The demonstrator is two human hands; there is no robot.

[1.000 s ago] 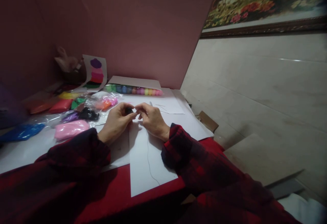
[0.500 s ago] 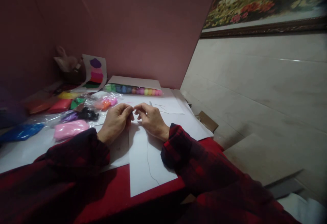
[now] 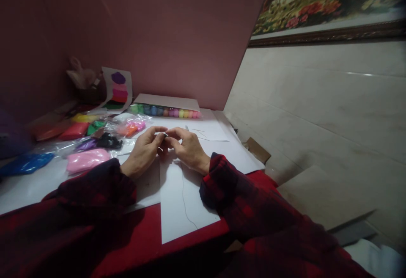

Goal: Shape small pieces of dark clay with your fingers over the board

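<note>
Both hands meet above a white sheet of paper with a thin wavy line drawn on it. Between the fingertips is a small black lump of clay, mostly hidden. My left hand is closed, pinching the lump between thumb and fingers. My right hand pinches at it from the other side, its fingertips touching those of the left. Left of the hands lie a pink clay packet and black clay in clear plastic.
Several more coloured packets, among them a blue one and a red one, lie at the left. A tray of coloured clay stands at the back, beside a card with coloured bands. A red cloth covers the table's front edge.
My fingers have shifted: both index fingers now arch over and meet at the tips, and the black lump shows between them. The arms and the paper stay in place.
</note>
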